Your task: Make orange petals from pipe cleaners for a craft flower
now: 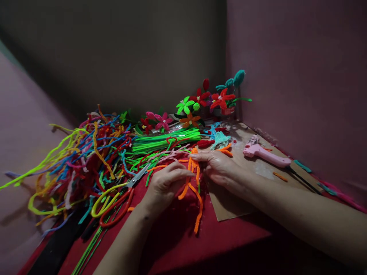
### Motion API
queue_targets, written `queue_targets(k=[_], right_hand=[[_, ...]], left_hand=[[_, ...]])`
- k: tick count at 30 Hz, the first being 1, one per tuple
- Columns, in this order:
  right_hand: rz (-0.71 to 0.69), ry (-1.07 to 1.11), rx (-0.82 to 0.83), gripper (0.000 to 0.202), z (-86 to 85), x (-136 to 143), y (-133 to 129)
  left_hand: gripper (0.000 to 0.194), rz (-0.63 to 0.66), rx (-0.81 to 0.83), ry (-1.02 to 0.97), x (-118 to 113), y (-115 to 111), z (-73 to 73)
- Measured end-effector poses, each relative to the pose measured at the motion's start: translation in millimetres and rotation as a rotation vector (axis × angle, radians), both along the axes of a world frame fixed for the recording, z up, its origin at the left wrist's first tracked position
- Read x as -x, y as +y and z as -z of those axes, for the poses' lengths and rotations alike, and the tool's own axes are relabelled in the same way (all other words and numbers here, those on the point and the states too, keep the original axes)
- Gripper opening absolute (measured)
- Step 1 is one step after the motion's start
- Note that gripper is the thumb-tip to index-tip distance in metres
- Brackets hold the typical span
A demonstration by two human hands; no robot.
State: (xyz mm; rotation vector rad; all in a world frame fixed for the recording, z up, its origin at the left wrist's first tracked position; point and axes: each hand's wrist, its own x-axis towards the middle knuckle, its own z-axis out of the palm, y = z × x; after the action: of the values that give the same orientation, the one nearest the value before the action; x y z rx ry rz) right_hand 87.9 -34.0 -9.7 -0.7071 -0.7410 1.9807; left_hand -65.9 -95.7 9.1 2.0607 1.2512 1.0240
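Near the middle of the view, my right hand (219, 168) pinches the top of a bundle of orange pipe cleaners (194, 164), whose loose ends hang down over the red cloth. My left hand (169, 179) is just left of the bundle, its fingers bent and reaching to the hanging strands; whether they grip a strand is hard to make out. Left of that hand lie scissors (132, 185) with red and yellow handles, partly open. Behind both hands is a bundle of bright green pipe cleaners (166, 141).
A large tangle of coloured pipe cleaners (83, 164) covers the left side. Finished flowers (189, 120) stand along the back wall. On the right, a pink glue gun (266, 154) rests on a brown board (226, 204).
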Motion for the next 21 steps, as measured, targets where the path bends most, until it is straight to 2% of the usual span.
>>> queue_targets(k=[3, 10, 12, 15, 17, 19, 21], right_hand=[[-0.01, 0.003, 0.025, 0.013, 2.6, 1.1, 0.8], [-0.026, -0.008, -0.024, 0.008, 4.1, 2.4, -2.2], [-0.019, -0.009, -0.03, 0.009, 2.0, 2.6, -4.8], [0.002, -0.015, -0.051, 0.015, 0.2, 3.0, -8.8], [-0.027, -0.049, -0.076, 0.014, -0.2, 2.8, -11.5], [-0.058, -0.098, -0.092, 0.011, -0.4, 2.2, -14.0], [-0.067, -0.146, -0.108, 0.01, -0.4, 1.6, -15.7]], left_hand=[[0.02, 0.002, -0.119, 0.067, -1.0, -1.8, 2.8], [0.018, -0.085, -0.208, -0.092, -10.8, -13.1, -8.7], [0.018, -0.113, -0.189, -0.195, -12.4, -14.4, -9.3], [0.016, -0.245, -0.142, -0.439, -12.9, -13.7, -7.1], [0.014, -0.324, -0.12, -0.529, -11.8, -12.3, -6.3], [0.016, -0.389, -0.134, -0.486, -9.5, -10.9, -6.7], [0.02, -0.448, -0.163, -0.357, -6.6, -9.3, -7.4]])
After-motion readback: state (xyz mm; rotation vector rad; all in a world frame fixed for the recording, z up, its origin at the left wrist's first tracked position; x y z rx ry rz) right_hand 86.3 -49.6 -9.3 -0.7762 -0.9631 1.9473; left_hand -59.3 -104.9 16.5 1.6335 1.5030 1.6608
